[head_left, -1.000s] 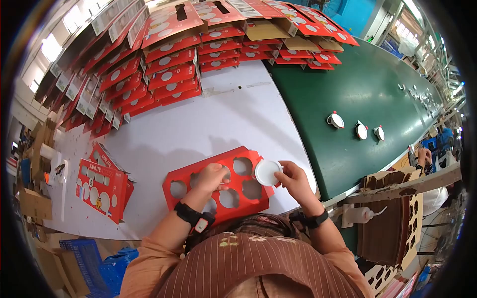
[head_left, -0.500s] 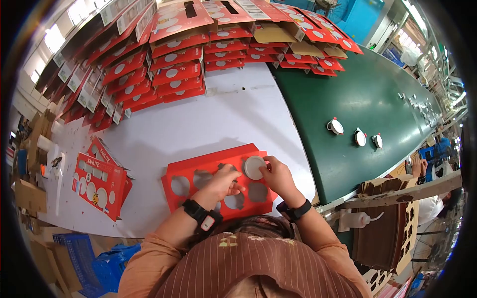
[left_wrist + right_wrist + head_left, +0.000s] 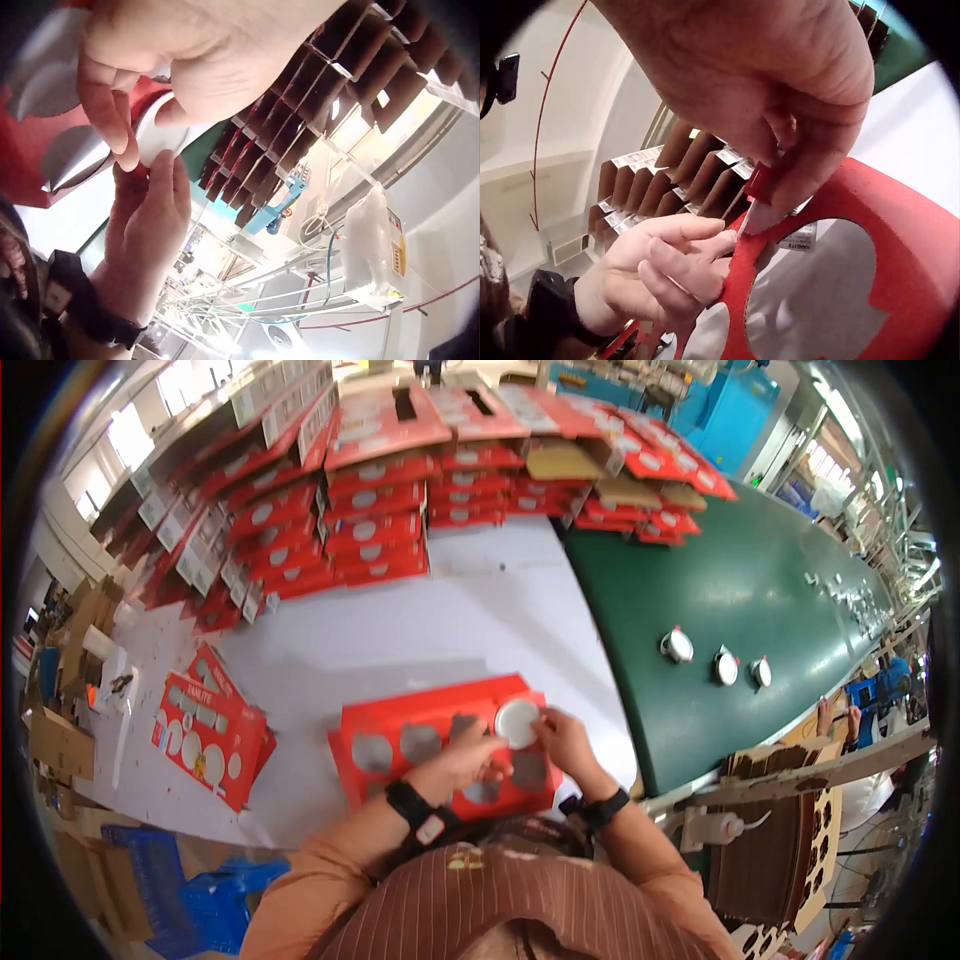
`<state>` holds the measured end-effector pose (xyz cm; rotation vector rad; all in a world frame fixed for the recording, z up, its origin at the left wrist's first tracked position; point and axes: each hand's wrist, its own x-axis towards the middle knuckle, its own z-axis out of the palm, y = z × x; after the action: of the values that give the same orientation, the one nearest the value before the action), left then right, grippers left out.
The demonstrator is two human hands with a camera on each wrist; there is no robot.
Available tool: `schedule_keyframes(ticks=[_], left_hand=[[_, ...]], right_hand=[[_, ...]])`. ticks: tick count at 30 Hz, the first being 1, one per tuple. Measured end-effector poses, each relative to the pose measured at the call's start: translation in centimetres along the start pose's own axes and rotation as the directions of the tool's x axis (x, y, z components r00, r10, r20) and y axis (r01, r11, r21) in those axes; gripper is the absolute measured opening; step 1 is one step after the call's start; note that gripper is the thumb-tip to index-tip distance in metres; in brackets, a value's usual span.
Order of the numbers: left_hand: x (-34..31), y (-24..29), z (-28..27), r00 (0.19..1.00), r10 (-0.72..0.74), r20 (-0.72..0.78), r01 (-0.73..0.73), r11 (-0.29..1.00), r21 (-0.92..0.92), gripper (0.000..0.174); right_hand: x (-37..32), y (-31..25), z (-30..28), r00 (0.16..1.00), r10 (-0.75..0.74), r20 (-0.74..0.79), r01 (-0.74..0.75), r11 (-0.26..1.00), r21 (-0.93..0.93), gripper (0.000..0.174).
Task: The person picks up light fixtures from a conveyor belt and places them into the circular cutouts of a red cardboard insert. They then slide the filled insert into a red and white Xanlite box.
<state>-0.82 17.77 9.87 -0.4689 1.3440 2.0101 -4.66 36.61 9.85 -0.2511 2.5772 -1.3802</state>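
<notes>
A red cardboard insert (image 3: 400,710) with several round cutouts lies on the white table in front of me. My right hand (image 3: 568,742) pinches a white round downlight (image 3: 517,722) by its right edge, over the insert's far right cutout. In the right wrist view a red clip (image 3: 759,181) shows on it, and the disc is tilted close above the card. My left hand (image 3: 462,758) hovers over the insert, fingers loosely bent, its fingertips right beside the downlight's left edge. The left wrist view has its thumb overlapping the white disc (image 3: 154,139).
Red printed cartons (image 3: 375,530) are stacked high along the back. Two flattened red boxes (image 3: 210,735) lie on the left. On the green belt (image 3: 650,710) to the right stand three white downlights (image 3: 676,646). A white bottle (image 3: 715,828) sits near the right edge.
The downlight has shifted left from the insert's right edge to over its far right cutout. My left hand has moved right, towards it. The head view has tilted slightly upward.
</notes>
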Motion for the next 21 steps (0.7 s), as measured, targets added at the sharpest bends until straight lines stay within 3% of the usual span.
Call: schedule_keyframes(ticks=[2, 4, 6, 7, 9, 10, 12, 13, 15, 17, 19, 21], left_hand=[[1.4, -1.3, -0.2, 0.998, 0.068, 0.005, -0.068, 0.997, -0.046, 0.036], [1.9, -1.3, 0.2, 0.989, 0.103, -0.105, -0.092, 0.991, 0.097, 0.036], [1.7, -1.1, 0.6, 0.975, 0.077, -0.210, -0.038, 0.982, 0.187, 0.041], [1.2, -0.8, 0.9, 0.971, 0.096, -0.219, -0.048, 0.976, 0.213, 0.042], [1.0, -0.6, 1.0, 0.971, 0.077, -0.226, -0.023, 0.972, 0.233, 0.043], [0.8, -0.6, 1.0, 0.976, 0.088, -0.197, -0.042, 0.974, 0.225, 0.044], [0.8, -0.8, 1.2, 0.979, 0.107, -0.176, -0.065, 0.972, 0.227, 0.045], [0.7, -0.9, 1.3, 0.982, 0.110, -0.157, -0.072, 0.971, 0.228, 0.045], [0.1, -0.7, 1.9, 0.980, 0.135, -0.145, -0.100, 0.969, 0.226, 0.043], [-0.4, -0.5, 2.4, 0.974, 0.201, -0.107, -0.161, 0.939, 0.304, 0.039], [0.0, -0.7, 2.4, 0.962, 0.255, -0.102, -0.209, 0.921, 0.330, 0.037], [0.1, -0.7, 2.6, 0.933, 0.334, -0.132, -0.249, 0.867, 0.431, 0.035]], right_hand=[[0.6, 3.0, 0.9, 0.991, -0.137, -0.001, 0.135, 0.980, -0.146, 0.024], [0.5, 1.7, 0.4, 0.998, 0.034, 0.059, -0.035, 0.999, 0.019, 0.025], [0.4, 1.1, -0.2, 0.997, -0.070, 0.023, 0.070, 0.997, -0.025, 0.036], [0.2, 0.2, -1.0, 0.992, 0.041, 0.122, -0.054, 0.993, 0.106, 0.045], [0.2, -0.4, -2.1, 0.998, 0.044, 0.044, -0.037, 0.986, -0.162, 0.053], [0.4, 0.9, -2.1, 0.999, 0.031, 0.037, -0.025, 0.986, -0.165, 0.053], [0.9, 2.7, -2.1, 0.990, 0.123, 0.067, -0.138, 0.946, 0.295, 0.062], [0.7, 2.5, -2.6, 0.990, 0.122, 0.065, -0.135, 0.946, 0.295, 0.062], [0.0, 1.5, -3.7, 0.887, 0.053, 0.458, -0.374, 0.664, 0.648, 0.073], [-0.1, 2.4, -3.3, 0.919, 0.089, 0.383, -0.343, 0.660, 0.669, 0.067], [-0.5, 2.6, -3.3, 0.955, 0.166, 0.246, -0.273, 0.815, 0.512, 0.053], [-1.2, 0.9, -3.4, 0.978, 0.189, 0.083, -0.206, 0.874, 0.440, 0.043]])
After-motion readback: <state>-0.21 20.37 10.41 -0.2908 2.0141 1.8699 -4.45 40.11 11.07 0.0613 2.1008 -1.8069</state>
